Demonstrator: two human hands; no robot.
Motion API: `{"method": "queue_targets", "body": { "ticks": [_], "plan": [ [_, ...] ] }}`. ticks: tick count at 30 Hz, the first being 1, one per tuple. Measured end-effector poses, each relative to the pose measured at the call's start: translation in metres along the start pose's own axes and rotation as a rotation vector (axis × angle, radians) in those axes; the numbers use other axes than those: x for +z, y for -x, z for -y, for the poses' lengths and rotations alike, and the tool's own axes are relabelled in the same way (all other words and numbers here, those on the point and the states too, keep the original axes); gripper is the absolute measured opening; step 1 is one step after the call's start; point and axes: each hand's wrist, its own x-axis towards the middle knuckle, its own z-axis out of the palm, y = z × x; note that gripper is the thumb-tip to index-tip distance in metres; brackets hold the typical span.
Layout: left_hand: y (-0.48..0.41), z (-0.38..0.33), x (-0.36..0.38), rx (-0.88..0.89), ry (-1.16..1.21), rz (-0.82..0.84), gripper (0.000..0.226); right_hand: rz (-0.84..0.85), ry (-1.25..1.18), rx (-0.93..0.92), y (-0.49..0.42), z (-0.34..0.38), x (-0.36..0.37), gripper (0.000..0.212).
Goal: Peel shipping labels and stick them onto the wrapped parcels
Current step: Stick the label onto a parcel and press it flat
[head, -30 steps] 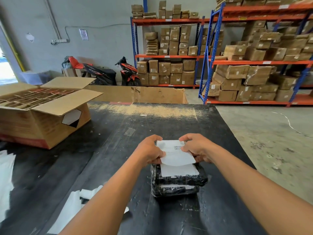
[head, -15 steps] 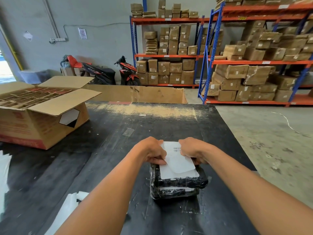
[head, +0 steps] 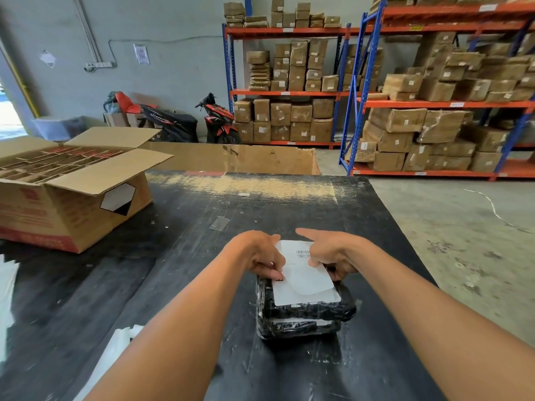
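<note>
Two parcels wrapped in black plastic [head: 307, 314] lie stacked on the black table [head: 202, 215], just in front of me. A white shipping label [head: 304, 273] with a barcode lies on the top parcel, over another white sheet. My left hand [head: 257, 256] pinches the label's left edge with thumb and fingers. My right hand [head: 333, 253] holds its right edge, forefinger stretched out over the far end. The lower parcel shows a white label along its side.
An open cardboard box [head: 66, 192] with dividers sits on the table's left. White backing sheets [head: 113, 351] lie at the near left edge. A large carton [head: 240, 157] stands beyond the table's far edge. Racks of brown boxes [head: 405, 123] and two scooters [head: 214, 120] line the back.
Both hands have brought the label down from a raised, curled hold until it lies on the top parcel. My right forefinger has straightened out.
</note>
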Motion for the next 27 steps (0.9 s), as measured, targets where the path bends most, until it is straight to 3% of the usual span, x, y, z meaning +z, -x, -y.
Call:
{"method": "queue_targets", "body": {
  "ticks": [6,10,15,19,27],
  "plan": [
    [-0.004,-0.001,0.001,0.005,-0.009,-0.019,0.086,-0.017,0.063,0.042,-0.009,-0.001,0.004,0.048],
    [0.001,0.000,-0.001,0.016,0.005,-0.005,0.087,0.020,0.031,0.038,-0.002,0.004,0.001,0.077],
    [0.001,-0.001,-0.001,0.011,0.003,-0.015,0.086,0.045,0.188,0.047,-0.006,0.009,0.003,0.057],
    [0.003,0.001,-0.001,0.010,0.029,-0.022,0.086,-0.002,0.064,0.074,-0.009,0.005,0.000,0.019],
    [0.018,0.009,0.003,0.031,0.104,-0.098,0.081,-0.082,-0.210,0.066,0.007,-0.009,-0.001,0.011]
  ]
}}
